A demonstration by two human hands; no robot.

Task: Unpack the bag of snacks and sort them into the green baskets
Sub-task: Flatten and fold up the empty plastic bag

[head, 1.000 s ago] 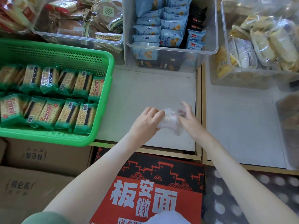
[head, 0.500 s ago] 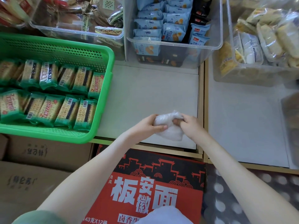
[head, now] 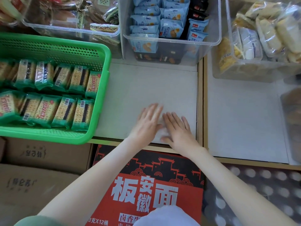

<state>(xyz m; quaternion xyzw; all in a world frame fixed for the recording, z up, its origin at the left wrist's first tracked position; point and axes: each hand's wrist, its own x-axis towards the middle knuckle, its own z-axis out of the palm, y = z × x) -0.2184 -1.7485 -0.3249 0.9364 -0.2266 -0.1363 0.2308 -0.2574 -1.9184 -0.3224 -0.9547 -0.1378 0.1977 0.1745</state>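
**A:** Bag (head: 161, 131) lies on the table (head: 146, 87), pinned beneath the left hand (head: 147, 123) and right hand (head: 178, 132), fingers (head: 154, 110) straight, gripping nothing.
**B:** Best pressed evenly, palms outward, clear of the green basket (head: 102, 95).

Green basket (head: 106, 82), two rows of green-wrapped cracker packets (head: 65, 111) inside.

At six o'clock the red carton (head: 187, 185) bears large grey characters 板, 安徽, 面, with 卤香牛 in a pale box beneath and "3克X12桶" at its lower left. At nine o'clock, cracker packs (head: 93, 84) in the green basket (head: 106, 66) show 饼干 and barcodes. The print on the brown boxes (head: 48, 154) at eight o'clock cannot be read.
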